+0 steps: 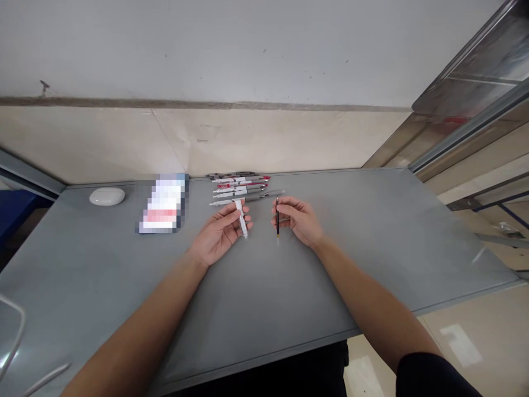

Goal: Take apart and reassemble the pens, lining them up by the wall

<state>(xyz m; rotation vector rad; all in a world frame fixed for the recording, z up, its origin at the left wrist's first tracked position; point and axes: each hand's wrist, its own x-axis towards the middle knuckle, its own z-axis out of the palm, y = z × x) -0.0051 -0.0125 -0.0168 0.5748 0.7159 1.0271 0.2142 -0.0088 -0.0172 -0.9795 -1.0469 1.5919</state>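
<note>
My left hand (219, 232) is closed on a white pen barrel (242, 221), pinched between thumb and fingers and tilted slightly. To its right, my right hand (301, 221) pinches a thin dark pen refill (278, 220), held upright in the picture with a yellowish part near its lower end. The two held pieces are apart. Just beyond my hands, several pens (239, 186) lie side by side on the grey table (264, 309), some white, some with red or dark parts. The nearest of them are partly hidden by my left fingers.
A phone-like item with a blurred face (162, 205) lies left of the pens. Farther left is a white rounded object (107, 196). A white cable (19, 331) curves over the table's left front. A wall (264, 140) borders the back edge; a metal frame stands at the right.
</note>
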